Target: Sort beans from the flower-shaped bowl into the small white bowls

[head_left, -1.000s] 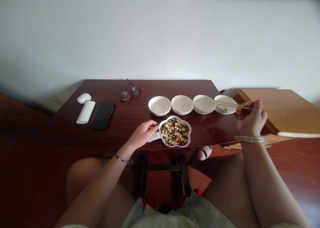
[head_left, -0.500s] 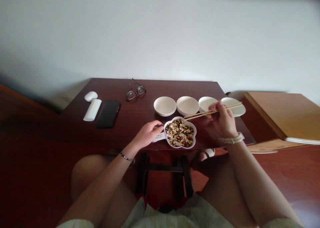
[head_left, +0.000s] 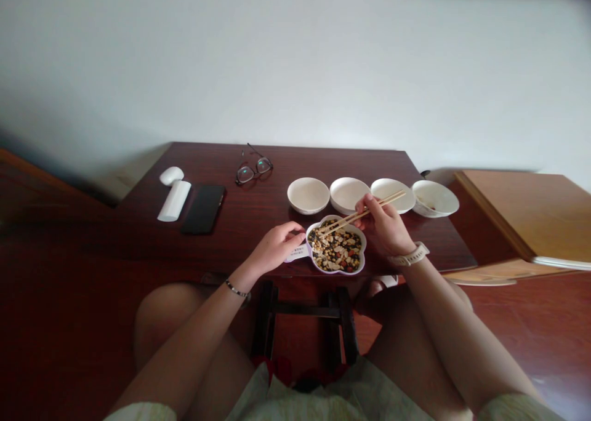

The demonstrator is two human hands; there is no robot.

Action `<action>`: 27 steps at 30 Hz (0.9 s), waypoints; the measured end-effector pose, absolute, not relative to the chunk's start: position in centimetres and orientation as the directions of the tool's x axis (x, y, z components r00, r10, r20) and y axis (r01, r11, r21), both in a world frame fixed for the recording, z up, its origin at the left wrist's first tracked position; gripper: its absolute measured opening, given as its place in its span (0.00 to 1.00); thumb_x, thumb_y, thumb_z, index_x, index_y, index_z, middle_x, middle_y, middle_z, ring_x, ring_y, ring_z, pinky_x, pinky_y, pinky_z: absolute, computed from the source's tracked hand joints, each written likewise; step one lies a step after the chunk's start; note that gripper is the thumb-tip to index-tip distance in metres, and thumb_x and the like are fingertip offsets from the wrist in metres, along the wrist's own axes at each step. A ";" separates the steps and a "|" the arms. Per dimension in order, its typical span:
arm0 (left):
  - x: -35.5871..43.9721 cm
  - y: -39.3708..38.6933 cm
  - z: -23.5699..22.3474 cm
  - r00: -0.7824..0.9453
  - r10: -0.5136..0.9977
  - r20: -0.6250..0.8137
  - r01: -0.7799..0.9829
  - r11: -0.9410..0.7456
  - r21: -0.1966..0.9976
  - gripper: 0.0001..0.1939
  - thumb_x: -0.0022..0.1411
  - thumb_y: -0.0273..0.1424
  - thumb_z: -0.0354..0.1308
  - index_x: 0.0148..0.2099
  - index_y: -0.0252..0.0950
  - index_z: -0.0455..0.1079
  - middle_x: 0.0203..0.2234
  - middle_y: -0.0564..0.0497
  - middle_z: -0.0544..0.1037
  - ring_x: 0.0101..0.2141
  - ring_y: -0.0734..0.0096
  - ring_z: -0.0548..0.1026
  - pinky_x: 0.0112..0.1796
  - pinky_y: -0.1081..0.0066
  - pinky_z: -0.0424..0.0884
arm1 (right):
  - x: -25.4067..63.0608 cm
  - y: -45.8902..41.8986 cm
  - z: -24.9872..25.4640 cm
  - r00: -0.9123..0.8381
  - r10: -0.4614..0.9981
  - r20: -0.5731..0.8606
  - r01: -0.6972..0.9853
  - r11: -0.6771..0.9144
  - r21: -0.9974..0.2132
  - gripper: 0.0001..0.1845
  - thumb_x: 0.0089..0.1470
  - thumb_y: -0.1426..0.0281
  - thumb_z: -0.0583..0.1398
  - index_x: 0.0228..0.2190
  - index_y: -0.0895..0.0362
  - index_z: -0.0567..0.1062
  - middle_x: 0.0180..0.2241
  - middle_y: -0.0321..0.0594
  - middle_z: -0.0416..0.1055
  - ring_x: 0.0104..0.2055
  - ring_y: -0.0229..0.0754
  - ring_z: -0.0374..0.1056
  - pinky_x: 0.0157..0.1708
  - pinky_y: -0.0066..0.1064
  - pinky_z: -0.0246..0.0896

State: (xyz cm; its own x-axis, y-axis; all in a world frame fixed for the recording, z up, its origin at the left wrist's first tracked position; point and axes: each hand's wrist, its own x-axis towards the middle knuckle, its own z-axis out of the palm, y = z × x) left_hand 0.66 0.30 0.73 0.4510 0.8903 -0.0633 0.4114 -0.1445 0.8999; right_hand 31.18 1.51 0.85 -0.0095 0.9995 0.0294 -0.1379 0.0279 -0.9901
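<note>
A flower-shaped bowl with a labelled handle (head_left: 298, 253) stands near the table's front edge, filled with a mix of beans, grains and pale flat pieces (head_left: 339, 248). My left hand (head_left: 276, 247) is closed on the handle, thumb and fingers at its bowl end. In my right hand (head_left: 385, 224) is a pair of wooden chopsticks (head_left: 344, 223), slanting down to the left with their tips in the mix. Behind stand white bowls in a row: a left bowl (head_left: 308, 196), two middle ones (head_left: 349, 190), and a right bowl (head_left: 436, 198) with small bits inside.
Glasses (head_left: 253, 170) lie at the back of the dark table (head_left: 258, 215). To the left are a black phone (head_left: 203, 208), a white cylinder (head_left: 174, 200) and a white rounded object (head_left: 171, 175). A wooden cabinet (head_left: 517, 212) stands at the right, a wall behind.
My right hand has moved left, and the chopstick tips have gone from the bowl's far rim into the mix at its left. My left hand keeps its hold on the handle.
</note>
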 end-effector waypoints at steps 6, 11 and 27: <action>0.6 0.3 0.8 0.449 0.892 -0.058 0.416 -0.151 0.897 0.16 0.74 0.44 0.58 0.49 0.37 0.79 0.38 0.48 0.86 0.35 0.63 0.81 0.34 0.69 0.69 | 30.6 1.6 1.2 -0.003 0.999 0.047 -0.126 0.046 -0.991 0.28 0.63 0.41 0.66 0.30 0.53 0.78 0.21 0.36 0.73 0.23 0.37 0.68 0.22 0.27 0.64; 0.6 0.3 0.7 0.446 0.893 -0.063 0.418 -0.146 0.897 0.17 0.74 0.44 0.59 0.49 0.37 0.79 0.38 0.48 0.86 0.35 0.63 0.81 0.34 0.69 0.69 | 30.8 1.7 1.2 0.020 0.998 0.051 -0.107 0.053 -0.993 0.28 0.62 0.40 0.66 0.30 0.53 0.77 0.21 0.36 0.73 0.23 0.38 0.69 0.22 0.28 0.64; 0.6 0.3 0.7 0.449 0.890 -0.078 0.416 -0.131 0.900 0.17 0.74 0.46 0.59 0.49 0.37 0.79 0.37 0.48 0.85 0.34 0.63 0.81 0.33 0.69 0.69 | 31.2 1.6 1.3 0.022 0.996 0.089 -0.068 0.091 -0.994 0.28 0.66 0.41 0.64 0.30 0.53 0.77 0.21 0.35 0.74 0.23 0.37 0.68 0.24 0.28 0.63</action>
